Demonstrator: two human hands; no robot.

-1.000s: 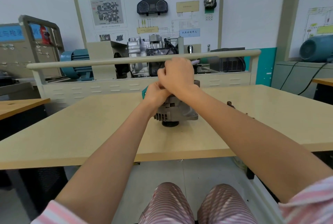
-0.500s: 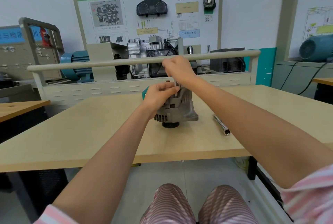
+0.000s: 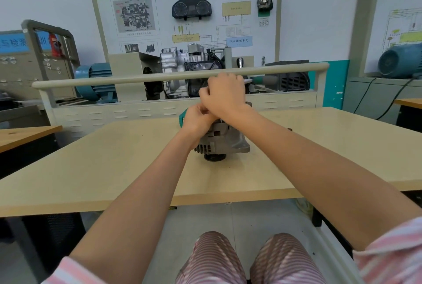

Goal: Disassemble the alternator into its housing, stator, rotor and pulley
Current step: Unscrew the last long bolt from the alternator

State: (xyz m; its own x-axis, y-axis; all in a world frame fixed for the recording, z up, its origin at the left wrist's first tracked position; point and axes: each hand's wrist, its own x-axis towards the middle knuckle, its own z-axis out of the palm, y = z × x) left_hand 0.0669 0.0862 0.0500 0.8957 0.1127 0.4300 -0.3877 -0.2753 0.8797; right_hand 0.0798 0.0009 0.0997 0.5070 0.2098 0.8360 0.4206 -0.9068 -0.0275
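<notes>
**A:** ok so where's the alternator (image 3: 222, 141) sitting? I can only see the lower half.

**B:** It's on the tan table (image 3: 114, 162), roughly mid-table, standing with the black pulley (image 3: 214, 157) end down against the tabletop. The top of it is totally covered by both hands, so whatever's up there is anyone's guess.

**A:** what are the hands doing?

**B:** The right hand (image 3: 225, 96) is on top, fingers curled into a fist-like grip, knuckles toward the camera. It looks closed round something, but the thing itself is hidden behind the hand, so I can't tell what. The left hand (image 3: 197, 119) is tucked just under and to the left, fingers curled too, touching the right hand and the upper edge of the housing. Whether it's pinching a part or just bracing, can't tell.

**A:** that teal bit poking out left of the left hand?

**B:** The teal object (image 3: 182, 117) is mostly hidden behind the hand. Can't make out what it is. There's also a small dark thing (image 3: 290, 129) at the right forearm's far edge, cut off by the arm.
</notes>
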